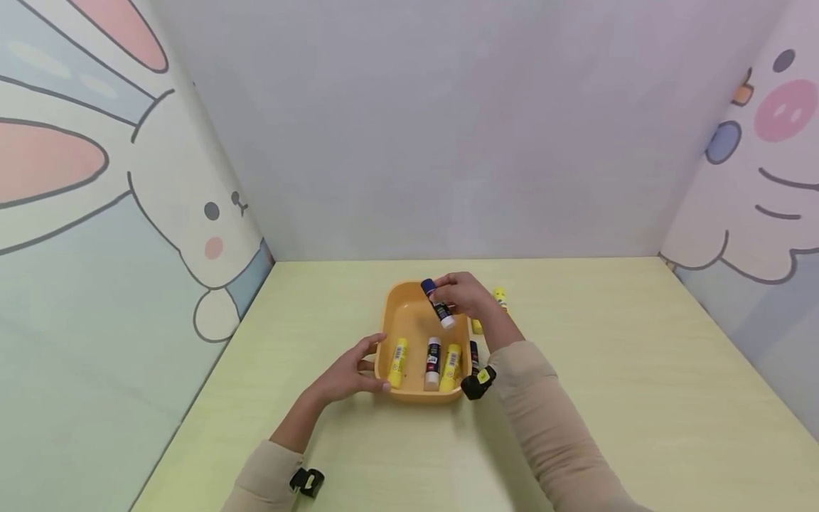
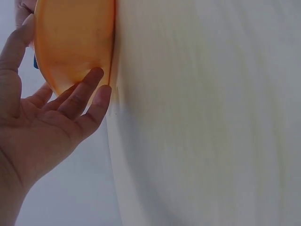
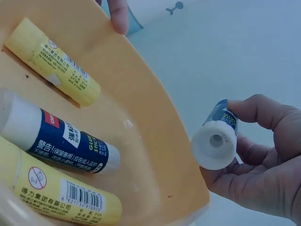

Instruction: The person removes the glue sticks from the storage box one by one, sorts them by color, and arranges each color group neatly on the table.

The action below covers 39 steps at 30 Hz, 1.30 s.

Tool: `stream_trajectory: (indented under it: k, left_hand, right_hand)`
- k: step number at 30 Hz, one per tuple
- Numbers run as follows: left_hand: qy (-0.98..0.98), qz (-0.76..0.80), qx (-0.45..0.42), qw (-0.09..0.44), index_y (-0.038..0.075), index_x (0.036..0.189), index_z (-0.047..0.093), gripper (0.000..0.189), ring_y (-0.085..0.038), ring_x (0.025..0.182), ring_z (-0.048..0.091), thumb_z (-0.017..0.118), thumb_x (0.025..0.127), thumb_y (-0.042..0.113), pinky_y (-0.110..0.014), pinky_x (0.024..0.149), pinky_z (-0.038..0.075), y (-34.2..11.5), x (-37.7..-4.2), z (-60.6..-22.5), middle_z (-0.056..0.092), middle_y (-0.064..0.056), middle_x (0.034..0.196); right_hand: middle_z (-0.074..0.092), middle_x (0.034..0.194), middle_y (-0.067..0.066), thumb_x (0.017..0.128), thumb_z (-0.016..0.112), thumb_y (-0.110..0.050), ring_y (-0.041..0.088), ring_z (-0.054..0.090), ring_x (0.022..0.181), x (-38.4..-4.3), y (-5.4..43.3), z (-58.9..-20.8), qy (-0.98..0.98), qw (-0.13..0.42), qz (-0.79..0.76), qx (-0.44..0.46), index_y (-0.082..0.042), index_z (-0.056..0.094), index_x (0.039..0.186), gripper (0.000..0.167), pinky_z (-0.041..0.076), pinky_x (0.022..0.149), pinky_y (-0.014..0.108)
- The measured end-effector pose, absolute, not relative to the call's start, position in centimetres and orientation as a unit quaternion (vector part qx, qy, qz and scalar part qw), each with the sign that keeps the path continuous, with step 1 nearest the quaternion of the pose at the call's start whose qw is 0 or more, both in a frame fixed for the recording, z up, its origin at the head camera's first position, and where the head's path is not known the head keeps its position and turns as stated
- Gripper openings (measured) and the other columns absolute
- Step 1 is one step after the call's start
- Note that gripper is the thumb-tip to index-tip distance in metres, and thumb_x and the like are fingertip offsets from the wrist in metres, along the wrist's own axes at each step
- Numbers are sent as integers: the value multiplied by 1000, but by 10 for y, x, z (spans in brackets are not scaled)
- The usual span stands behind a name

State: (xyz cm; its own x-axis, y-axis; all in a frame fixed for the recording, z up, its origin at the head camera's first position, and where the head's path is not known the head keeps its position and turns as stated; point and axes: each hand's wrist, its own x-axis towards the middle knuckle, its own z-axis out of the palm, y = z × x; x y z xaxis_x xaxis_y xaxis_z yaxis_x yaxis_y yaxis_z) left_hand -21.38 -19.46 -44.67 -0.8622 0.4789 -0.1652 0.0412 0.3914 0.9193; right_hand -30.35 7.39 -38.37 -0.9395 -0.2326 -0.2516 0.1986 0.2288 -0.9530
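Observation:
My right hand [image 1: 466,294] pinches a navy glue stick [image 1: 438,304] between thumb and fingers, over the far right part of an orange tray [image 1: 409,397]. The stick is tilted, its white end [image 3: 215,146] towards the right wrist camera. Inside the tray lie a yellow glue stick [image 1: 398,363] at the left, a navy-and-white glue stick [image 1: 432,363] and another yellow glue stick [image 1: 451,367] at the right. At the tray's left side is my left hand [image 1: 345,371], fingers spread and fairly straight, fingertips [image 2: 96,74] against the outer wall.
To the right of the tray, partly behind my right arm, are a dark glue stick [image 1: 474,355] and yellow glue sticks [image 1: 500,296] on the pale table [image 1: 640,384]. A grey wall [image 1: 409,142] stands behind, with cartoon-printed panels [image 1: 77,320] at both sides.

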Motion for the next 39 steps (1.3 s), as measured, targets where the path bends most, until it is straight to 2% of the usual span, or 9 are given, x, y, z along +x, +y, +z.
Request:
stream_trajectory:
  k: [7,14,24,39]
  left_hand:
    - [804,531,168,209,18,147,26,92,-29,108,54,81,73,22,-40,79,51,-195,-214,-449,33,-15,142]
    - [799,537,176,204,18,147,25,92,-29,109,54,80,74,19,-40,79,51,-196,-213,-448,32,-15,143]
    - [806,528,174,202,17,147,26,93,-29,108,54,81,72,20,-41,78,51,-196,-213,-447,34,-16,141]
    - [806,533,168,196,14,146,26,94,-28,107,56,82,71,19,-41,80,51,-192,-213,-444,37,-17,141]
  right_hand:
    - [52,118,20,88,61,-10,28,55,96,-299,88,-388,747,153,-646,-33,1,50,125,40,51,71,35]
    - [53,113,18,88,61,-11,25,53,88,-290,101,-390,753,131,-645,-25,-1,50,123,39,48,66,31]
    - [52,113,16,86,63,-12,27,54,98,-280,122,-389,755,96,-649,11,0,48,125,43,48,83,41]
    - [48,123,19,89,61,-14,29,49,106,-272,164,-397,757,84,-645,65,-1,43,133,49,45,89,43]
